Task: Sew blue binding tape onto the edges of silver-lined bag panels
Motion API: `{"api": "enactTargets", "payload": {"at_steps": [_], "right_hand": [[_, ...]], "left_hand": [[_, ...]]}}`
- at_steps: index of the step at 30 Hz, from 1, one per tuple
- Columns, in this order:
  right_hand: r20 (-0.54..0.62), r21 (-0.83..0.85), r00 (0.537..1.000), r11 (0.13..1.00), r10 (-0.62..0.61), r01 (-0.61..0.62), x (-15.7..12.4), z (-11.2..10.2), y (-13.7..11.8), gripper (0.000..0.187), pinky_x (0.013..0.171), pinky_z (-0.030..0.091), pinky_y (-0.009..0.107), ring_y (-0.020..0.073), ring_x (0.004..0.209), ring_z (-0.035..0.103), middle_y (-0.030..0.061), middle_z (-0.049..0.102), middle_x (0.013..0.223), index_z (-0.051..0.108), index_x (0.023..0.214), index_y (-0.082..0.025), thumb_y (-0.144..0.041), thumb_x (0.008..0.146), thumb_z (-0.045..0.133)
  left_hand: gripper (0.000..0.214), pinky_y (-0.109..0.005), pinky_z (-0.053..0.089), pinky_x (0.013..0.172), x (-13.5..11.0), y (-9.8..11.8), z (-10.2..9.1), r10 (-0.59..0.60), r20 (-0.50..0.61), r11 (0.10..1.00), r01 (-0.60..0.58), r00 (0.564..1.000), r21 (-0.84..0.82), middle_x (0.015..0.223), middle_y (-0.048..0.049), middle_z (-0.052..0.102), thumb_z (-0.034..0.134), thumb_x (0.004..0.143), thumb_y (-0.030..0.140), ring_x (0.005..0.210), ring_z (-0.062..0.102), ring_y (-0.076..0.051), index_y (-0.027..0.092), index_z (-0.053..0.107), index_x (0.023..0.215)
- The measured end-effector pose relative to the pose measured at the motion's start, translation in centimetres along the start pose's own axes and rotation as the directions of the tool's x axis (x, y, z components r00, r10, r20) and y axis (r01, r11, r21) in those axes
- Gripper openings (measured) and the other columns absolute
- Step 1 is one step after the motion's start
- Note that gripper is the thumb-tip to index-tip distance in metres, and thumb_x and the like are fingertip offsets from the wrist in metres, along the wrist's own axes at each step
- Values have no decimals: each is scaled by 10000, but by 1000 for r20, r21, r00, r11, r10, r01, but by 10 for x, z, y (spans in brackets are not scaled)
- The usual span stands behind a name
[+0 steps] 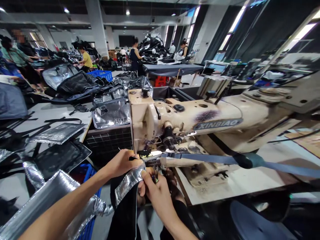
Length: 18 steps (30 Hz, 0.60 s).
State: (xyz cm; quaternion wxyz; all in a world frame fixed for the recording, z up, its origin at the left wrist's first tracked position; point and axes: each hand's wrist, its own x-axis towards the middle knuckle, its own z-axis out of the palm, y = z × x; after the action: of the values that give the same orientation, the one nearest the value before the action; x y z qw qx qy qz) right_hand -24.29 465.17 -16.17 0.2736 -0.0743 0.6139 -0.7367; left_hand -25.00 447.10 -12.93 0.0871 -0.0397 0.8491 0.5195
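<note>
At lower centre of the frame, the silver-lined piece (128, 182) is held up to the needle end of the sewing machine (175, 123), its top edge right at the foot. The left hand (122, 162) is closed on that top edge; the right hand (156, 190) pinches the nearer edge between thumb and fingers. A blue-grey strap (200, 157) runs in from the right over the counter (225, 186). This looks like positioning before stitching: it calls for a flat, aligned edge and fingertips kept clear of the needle.
</note>
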Motion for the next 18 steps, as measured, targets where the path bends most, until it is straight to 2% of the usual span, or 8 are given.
{"api": "enactTargets", "payload": {"at_steps": [3, 8, 13, 18], "right_hand": [[-10, 20, 1000, 1000, -14, 15, 2, 1, 0, 469, 514, 401, 198, 107, 443, 530, 2, 593, 461, 602, 650, -169, -550, 923, 627], [-20, 64, 999, 998, -26, 28, 3, 3, -5, 425, 460, 340, 180, 66, 383, 425, -9, 595, 458, 606, 669, -165, -501, 928, 630], [-3, 128, 999, 991, -32, 32, 5, 4, -2, 424, 370, 237, 170, 54, 344, 366, -9, 586, 460, 598, 676, -159, -501, 927, 615], [-48, 117, 997, 991, -55, 60, 16, 6, -2, 436, 346, 232, 164, 57, 337, 372, -2, 583, 460, 610, 640, -155, -502, 904, 615]], "left_hand": [[279, -208, 319, 582, 2, 1, 1, 17, -20, 999, -17, 1000, -47, 684, 1, 549, 624, 838, 359, 661, 456, -111, 93, 656, 759], [281, -209, 328, 560, 4, 8, -5, -27, 70, 994, 34, 997, -102, 664, -22, 574, 587, 805, 351, 644, 477, -121, 92, 621, 702], [341, -215, 285, 516, 4, 12, -3, -32, 9, 995, 33, 999, -96, 592, -17, 520, 577, 774, 421, 574, 431, -108, 109, 550, 638], [303, -223, 246, 471, 6, 9, 0, -9, -36, 983, 2, 999, -181, 511, -9, 483, 531, 774, 357, 488, 398, -98, 131, 504, 574]]}}
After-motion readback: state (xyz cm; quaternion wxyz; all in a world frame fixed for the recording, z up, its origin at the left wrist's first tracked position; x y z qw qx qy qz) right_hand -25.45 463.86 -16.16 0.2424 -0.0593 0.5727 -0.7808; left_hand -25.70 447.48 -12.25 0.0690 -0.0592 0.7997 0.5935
